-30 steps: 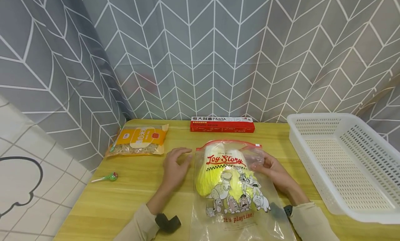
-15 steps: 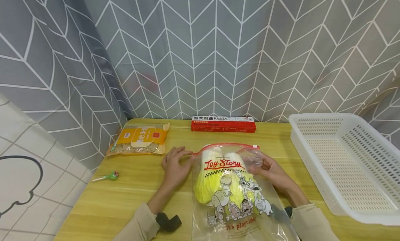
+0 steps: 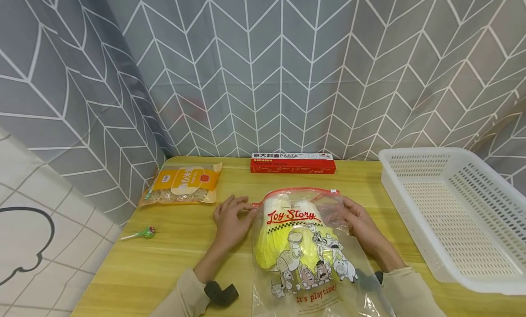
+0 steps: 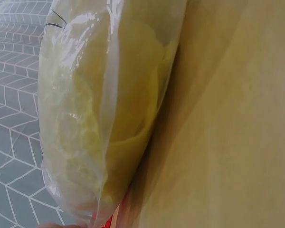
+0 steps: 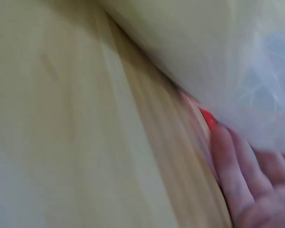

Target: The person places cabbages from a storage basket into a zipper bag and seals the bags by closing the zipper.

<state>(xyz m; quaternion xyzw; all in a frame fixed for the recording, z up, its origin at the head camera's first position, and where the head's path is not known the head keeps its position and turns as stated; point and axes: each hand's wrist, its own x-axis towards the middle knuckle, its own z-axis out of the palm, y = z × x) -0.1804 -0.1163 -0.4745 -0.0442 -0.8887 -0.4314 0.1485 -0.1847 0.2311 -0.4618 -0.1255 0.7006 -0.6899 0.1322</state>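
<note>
In the head view a clear zip bag (image 3: 308, 285) with Toy Story print and a red zip strip lies in front of me. Pale yellow napa cabbage (image 3: 269, 248) fills its upper part, white stalk ends toward the zip. My left hand (image 3: 232, 221) pinches the left end of the red strip between thumb and index finger. At the top right corner, my right hand (image 3: 361, 225) holds the bag's edge, its fingertips partly covered by plastic. The right wrist view shows the right fingers (image 5: 228, 156) against the bag's side, close over the table.
Behind the bag lies a red pasta box (image 3: 292, 164). An orange food packet (image 3: 181, 184) and a green lollipop (image 3: 148, 232) are at the left of the wooden table (image 3: 164, 248). A white plastic basket (image 3: 435, 257) stands on the right.
My left hand has moved right from beside the bag and taken the zip's left end. The right thumb, earlier on top of the corner, is now behind plastic. The bag's top shifted slightly nearer me.
</note>
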